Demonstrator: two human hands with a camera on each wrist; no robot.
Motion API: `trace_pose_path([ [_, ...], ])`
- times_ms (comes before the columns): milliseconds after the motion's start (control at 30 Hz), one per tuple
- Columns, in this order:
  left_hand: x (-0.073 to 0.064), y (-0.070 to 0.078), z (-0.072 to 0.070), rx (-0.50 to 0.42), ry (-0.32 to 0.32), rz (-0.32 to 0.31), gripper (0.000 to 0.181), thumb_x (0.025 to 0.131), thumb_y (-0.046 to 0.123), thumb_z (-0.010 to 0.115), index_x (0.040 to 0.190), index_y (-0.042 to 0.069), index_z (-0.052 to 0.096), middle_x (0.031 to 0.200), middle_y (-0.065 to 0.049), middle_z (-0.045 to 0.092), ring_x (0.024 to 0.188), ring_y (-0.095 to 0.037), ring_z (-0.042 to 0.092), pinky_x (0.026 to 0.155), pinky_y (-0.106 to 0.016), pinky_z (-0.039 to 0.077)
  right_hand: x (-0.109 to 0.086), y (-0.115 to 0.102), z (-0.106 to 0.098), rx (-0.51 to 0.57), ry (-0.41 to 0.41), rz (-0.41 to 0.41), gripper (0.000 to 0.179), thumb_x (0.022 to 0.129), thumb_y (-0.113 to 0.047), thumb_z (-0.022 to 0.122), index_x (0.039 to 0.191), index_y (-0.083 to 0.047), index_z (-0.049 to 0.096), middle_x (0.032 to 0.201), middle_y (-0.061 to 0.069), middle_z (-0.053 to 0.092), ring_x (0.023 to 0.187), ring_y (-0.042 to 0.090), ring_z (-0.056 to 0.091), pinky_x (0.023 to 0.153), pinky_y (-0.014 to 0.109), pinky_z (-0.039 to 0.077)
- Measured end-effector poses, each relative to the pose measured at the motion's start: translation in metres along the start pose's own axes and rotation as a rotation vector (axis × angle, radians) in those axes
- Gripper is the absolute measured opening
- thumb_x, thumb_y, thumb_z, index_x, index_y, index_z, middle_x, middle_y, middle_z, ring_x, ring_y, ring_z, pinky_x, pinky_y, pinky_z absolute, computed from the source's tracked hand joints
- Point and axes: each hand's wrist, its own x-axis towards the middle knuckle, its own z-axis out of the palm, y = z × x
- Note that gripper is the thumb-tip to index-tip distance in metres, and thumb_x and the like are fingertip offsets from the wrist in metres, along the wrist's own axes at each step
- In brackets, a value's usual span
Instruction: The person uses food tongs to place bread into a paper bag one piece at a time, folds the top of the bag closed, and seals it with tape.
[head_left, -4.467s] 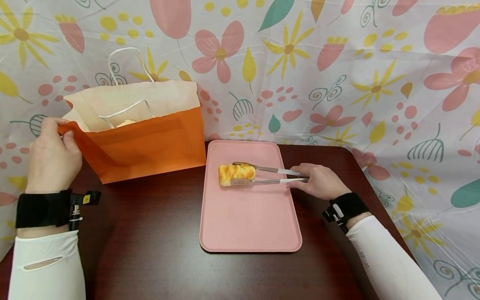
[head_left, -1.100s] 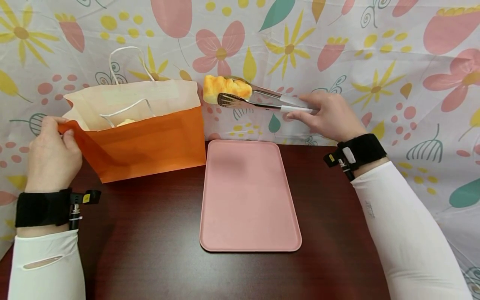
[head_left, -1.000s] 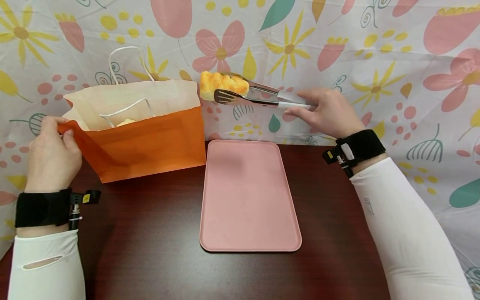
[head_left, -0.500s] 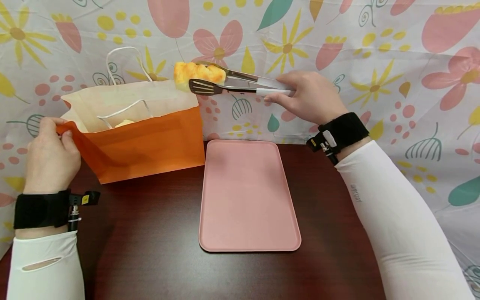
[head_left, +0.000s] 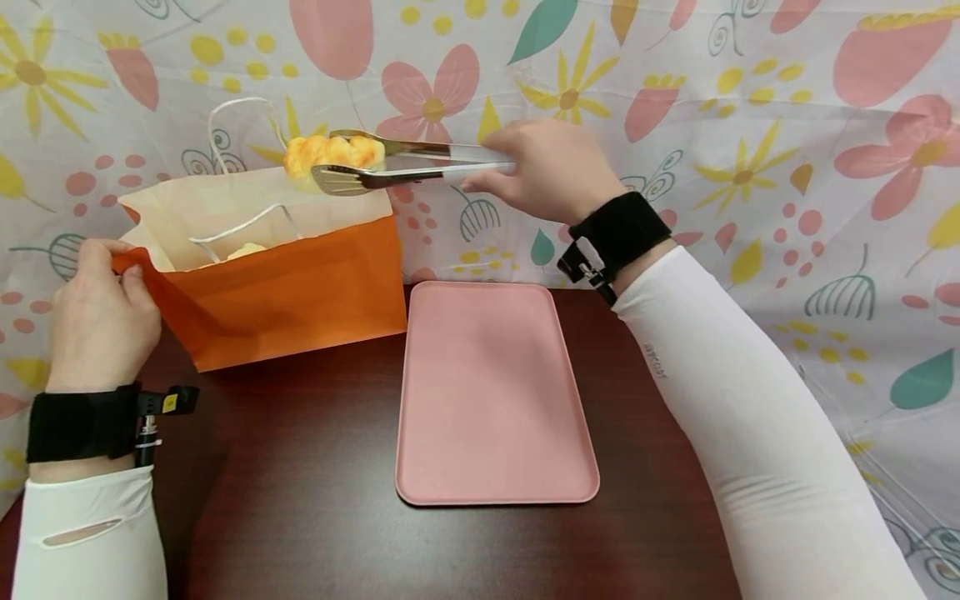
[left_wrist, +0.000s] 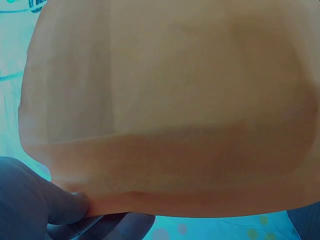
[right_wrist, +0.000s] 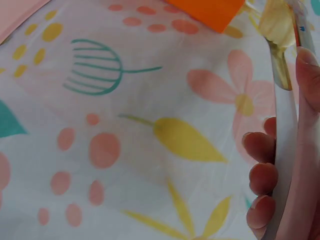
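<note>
My left hand point(head_left: 105, 317) pinches the near left rim of an orange paper bag point(head_left: 300, 292) with white handles, and the left wrist view shows the thumb on the bag's edge point(left_wrist: 115, 202). In my right hand point(head_left: 551, 167) are metal tongs point(head_left: 420, 175) with white grips, squeezed round a golden-topped piece of bread point(head_left: 330, 158). The bread is up at the bag's back right rim and overlaps its pale inner wall in the head view. Inside the bag, a pale yellow bit point(head_left: 246, 251) shows above the front edge. The right wrist view has the fingers point(right_wrist: 262, 177) wrapped on the tongs' handle.
A pink tray point(head_left: 495, 400) lies on the dark wooden table point(head_left: 315, 467), just right of the bag. Behind the table hangs a flower-patterned cloth point(head_left: 675, 125). One white bag handle point(head_left: 243, 225) arches across the bag's mouth.
The bread was lifted from the tray with the tongs, then carried up and left to the bag's back right rim. My left hand stays at the bag's rim.
</note>
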Motion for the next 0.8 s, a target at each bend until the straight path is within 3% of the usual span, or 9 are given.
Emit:
trace_pose_path([
  [433,0.002,0.0,0.0,0.0,0.01,-0.009,0.047,0.105,0.024,0.026,0.145,0.001,0.032,0.128,-0.038,0.05,0.107,-0.057,0.05,0.083,-0.067,0.043,0.031,-0.037,0.005,-0.062,-0.119,0.029,0.055,0.086,-0.071,0.054,0.097,-0.018,0.066,0.083,0.0,0.059,0.075,0.019,0.054,0.063,0.036,0.042],
  [633,0.002,0.001,-0.001,0.003,0.008,-0.01,0.047,0.105,0.024,0.026,0.145,0.0,0.032,0.127,-0.039,0.05,0.107,-0.058,0.05,0.084,-0.068,0.043,0.034,-0.043,0.009,-0.111,-0.179,0.051,0.056,0.085,-0.073,0.052,0.091,-0.018,0.061,0.078,0.0,0.053,0.074,0.019,0.055,0.062,0.038,0.043],
  [800,0.002,0.001,-0.002,0.0,-0.008,-0.023,0.047,0.105,0.024,0.026,0.146,0.0,0.03,0.131,-0.039,0.048,0.107,-0.058,0.05,0.084,-0.069,0.043,0.036,-0.046,0.014,-0.144,-0.177,0.039,0.054,0.087,-0.069,0.054,0.082,-0.015,0.055,0.074,0.001,0.051,0.072,0.02,0.056,0.059,0.038,0.042],
])
